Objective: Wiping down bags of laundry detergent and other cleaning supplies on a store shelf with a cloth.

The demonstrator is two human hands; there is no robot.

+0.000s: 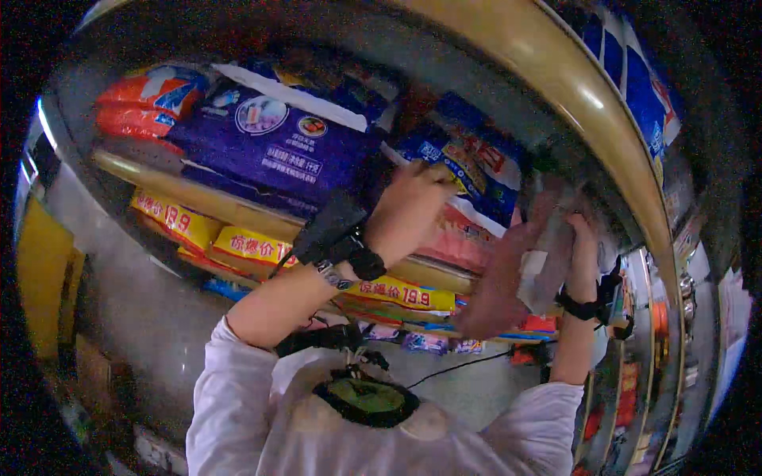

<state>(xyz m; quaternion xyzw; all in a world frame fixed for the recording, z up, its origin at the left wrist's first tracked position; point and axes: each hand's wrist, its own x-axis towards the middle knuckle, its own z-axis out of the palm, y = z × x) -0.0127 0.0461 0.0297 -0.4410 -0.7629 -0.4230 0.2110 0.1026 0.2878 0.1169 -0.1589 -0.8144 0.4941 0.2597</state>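
Note:
My left hand point(414, 187) reaches over the shelf with its fingers curled against a blue packet point(491, 187) that bears yellow and red print. Whether the fingers grip this packet or only rest on it, I cannot tell. At the right, my right hand point(577, 229) is around the edge of a blurred, reddish-brown plastic package point(500, 285) with a pale patch on it. Motion blur hides the outline of that package. Left of my left hand lies a large purple bag point(238, 154) of detergent. Under the blue packet sits a pink packet point(458, 238).
An orange-red bag point(152, 104) lies at the shelf's left end. Yellow price strips point(256, 244) run along the shelf's front. A curved tan shelf edge point(571, 89) arches above, with blue packets point(634, 77) beyond it. A dark cable point(458, 364) crosses below.

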